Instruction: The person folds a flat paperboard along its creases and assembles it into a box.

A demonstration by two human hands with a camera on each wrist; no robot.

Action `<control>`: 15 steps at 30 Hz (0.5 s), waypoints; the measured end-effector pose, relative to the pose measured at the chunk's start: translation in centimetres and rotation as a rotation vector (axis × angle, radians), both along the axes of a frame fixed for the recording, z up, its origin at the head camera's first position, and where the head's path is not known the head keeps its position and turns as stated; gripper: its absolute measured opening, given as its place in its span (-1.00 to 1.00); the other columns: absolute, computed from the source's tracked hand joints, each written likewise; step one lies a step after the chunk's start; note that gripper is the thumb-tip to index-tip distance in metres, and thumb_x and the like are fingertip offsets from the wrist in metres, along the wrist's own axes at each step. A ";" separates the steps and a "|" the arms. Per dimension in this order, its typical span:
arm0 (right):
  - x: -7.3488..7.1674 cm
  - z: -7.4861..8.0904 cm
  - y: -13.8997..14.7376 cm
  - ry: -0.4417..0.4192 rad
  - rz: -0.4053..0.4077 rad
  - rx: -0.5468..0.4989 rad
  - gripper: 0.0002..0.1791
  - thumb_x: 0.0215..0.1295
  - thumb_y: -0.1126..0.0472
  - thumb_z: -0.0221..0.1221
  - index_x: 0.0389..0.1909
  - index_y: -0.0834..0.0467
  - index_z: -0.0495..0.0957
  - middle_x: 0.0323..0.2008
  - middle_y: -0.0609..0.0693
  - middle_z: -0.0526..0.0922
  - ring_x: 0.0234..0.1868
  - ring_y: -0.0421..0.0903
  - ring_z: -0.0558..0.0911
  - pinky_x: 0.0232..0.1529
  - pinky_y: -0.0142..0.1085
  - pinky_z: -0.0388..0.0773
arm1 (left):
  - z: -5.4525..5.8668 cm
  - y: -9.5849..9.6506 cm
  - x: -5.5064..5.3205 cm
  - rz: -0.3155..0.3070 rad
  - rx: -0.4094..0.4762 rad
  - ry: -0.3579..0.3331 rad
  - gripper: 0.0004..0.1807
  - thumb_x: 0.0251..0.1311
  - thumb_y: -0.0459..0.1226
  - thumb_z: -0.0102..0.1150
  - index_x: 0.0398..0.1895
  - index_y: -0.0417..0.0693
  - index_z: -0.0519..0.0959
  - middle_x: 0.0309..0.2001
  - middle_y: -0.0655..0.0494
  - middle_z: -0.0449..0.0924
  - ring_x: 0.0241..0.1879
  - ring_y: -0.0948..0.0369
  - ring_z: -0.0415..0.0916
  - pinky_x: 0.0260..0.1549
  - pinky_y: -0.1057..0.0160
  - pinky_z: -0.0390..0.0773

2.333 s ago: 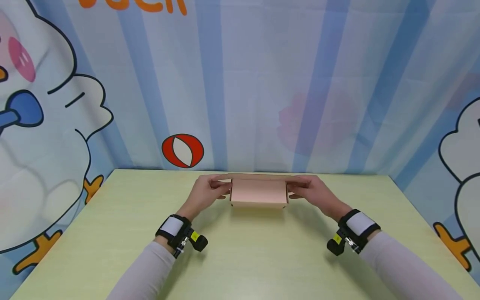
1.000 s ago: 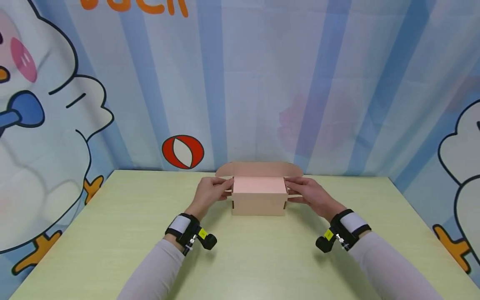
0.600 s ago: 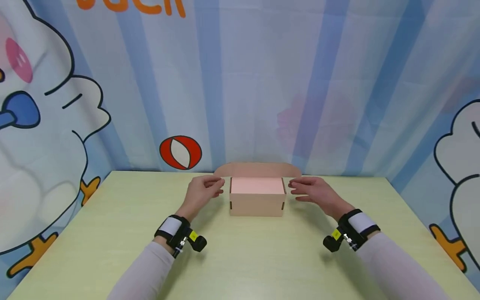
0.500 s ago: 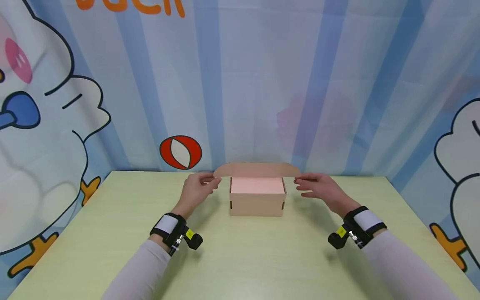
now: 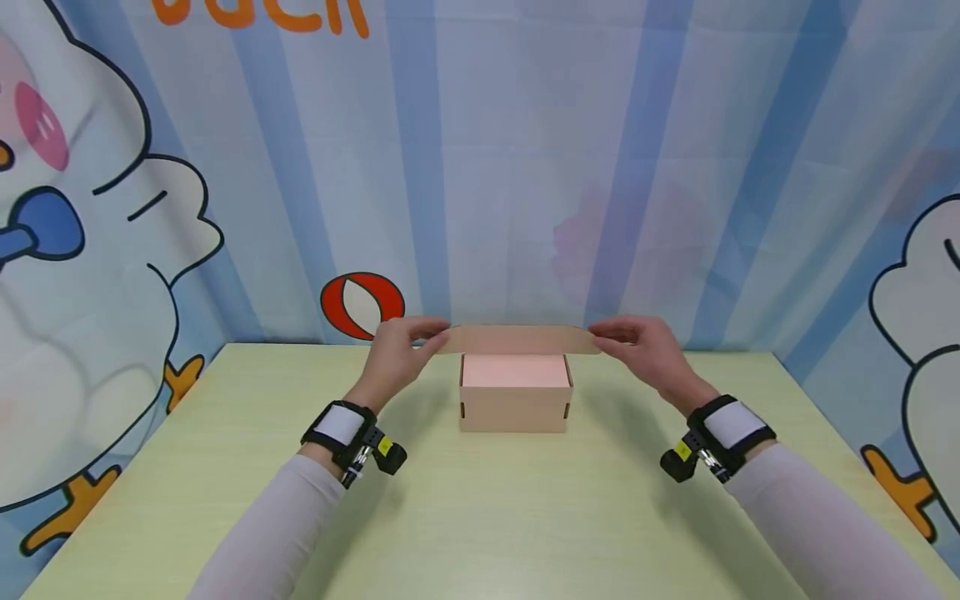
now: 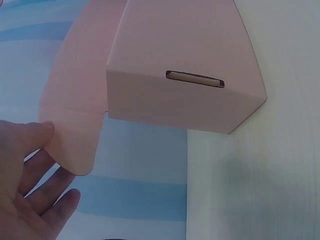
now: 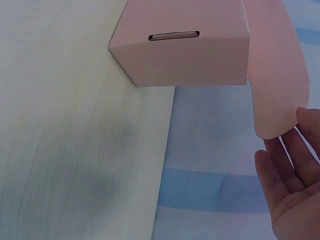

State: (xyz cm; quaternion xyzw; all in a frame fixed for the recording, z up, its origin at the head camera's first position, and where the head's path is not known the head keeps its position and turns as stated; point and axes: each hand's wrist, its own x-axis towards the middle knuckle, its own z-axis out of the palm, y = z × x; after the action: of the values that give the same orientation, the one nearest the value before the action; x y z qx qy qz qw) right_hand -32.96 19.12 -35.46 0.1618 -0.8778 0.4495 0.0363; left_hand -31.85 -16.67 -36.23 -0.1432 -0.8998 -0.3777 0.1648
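A small pinkish cardboard box [image 5: 513, 410] stands near the back of the table, its top closed over. A wide flap [image 5: 517, 339] with rounded ends sticks up along its rear edge. My left hand [image 5: 401, 354] pinches the flap's left end, thumb in front and fingers behind. At the opposite end my right hand [image 5: 645, 350] holds the flap the same way. The left wrist view shows the thumb on the flap's rounded tab [image 6: 75, 140]. In the right wrist view, thumb and fingers grip the other tab [image 7: 280, 112]. Narrow slots mark the box's side edges.
The pale yellow table [image 5: 495, 517] carries the box close to its back edge. Directly behind hangs a striped blue curtain [image 5: 510, 167] printed with cartoon figures. Each wrist wears a strapped camera [image 5: 390, 454].
The box, tipped earlier between both hands, now shows its front face. My hands have let go of its sides, moved outward and up, and taken hold of the flap's ends.
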 end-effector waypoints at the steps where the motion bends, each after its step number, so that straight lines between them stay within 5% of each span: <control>1: 0.0 0.1 -0.2 0.016 0.000 0.004 -0.63 0.41 0.14 0.18 0.15 0.19 0.60 0.13 0.21 0.64 0.16 0.15 0.60 0.12 0.02 0.59 | 0.1 0.1 -0.1 -0.007 -0.007 0.002 -0.69 0.33 -0.15 0.21 0.06 -0.02 0.69 -0.01 0.02 0.74 0.02 0.08 0.66 0.05 0.04 0.65; 9: 0.0 0.1 -0.9 0.043 -0.006 0.026 -0.67 0.43 0.17 0.15 0.11 0.21 0.62 0.09 0.22 0.66 0.13 0.16 0.61 0.09 0.02 0.59 | 0.6 0.5 -0.1 -0.004 -0.054 0.030 -0.76 0.33 -0.17 0.22 -0.02 0.02 0.74 -0.11 0.03 0.77 -0.18 0.13 0.69 -0.25 0.16 0.69; 15: 0.1 0.1 -0.9 0.022 -0.009 0.016 -0.68 0.43 0.19 0.14 0.11 0.21 0.62 0.07 0.22 0.67 0.12 0.14 0.63 0.09 0.02 0.60 | 0.7 0.5 0.0 -0.004 -0.061 0.005 -0.74 0.33 -0.17 0.21 0.01 0.01 0.72 -0.08 0.02 0.77 -0.12 0.10 0.70 -0.20 0.15 0.70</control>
State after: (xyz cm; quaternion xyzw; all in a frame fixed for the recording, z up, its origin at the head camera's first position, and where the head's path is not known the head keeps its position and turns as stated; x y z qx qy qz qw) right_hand -32.91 18.20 -35.33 0.1630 -0.8816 0.4404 0.0468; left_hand -31.83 -16.16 -35.50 -0.1508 -0.9103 -0.3498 0.1621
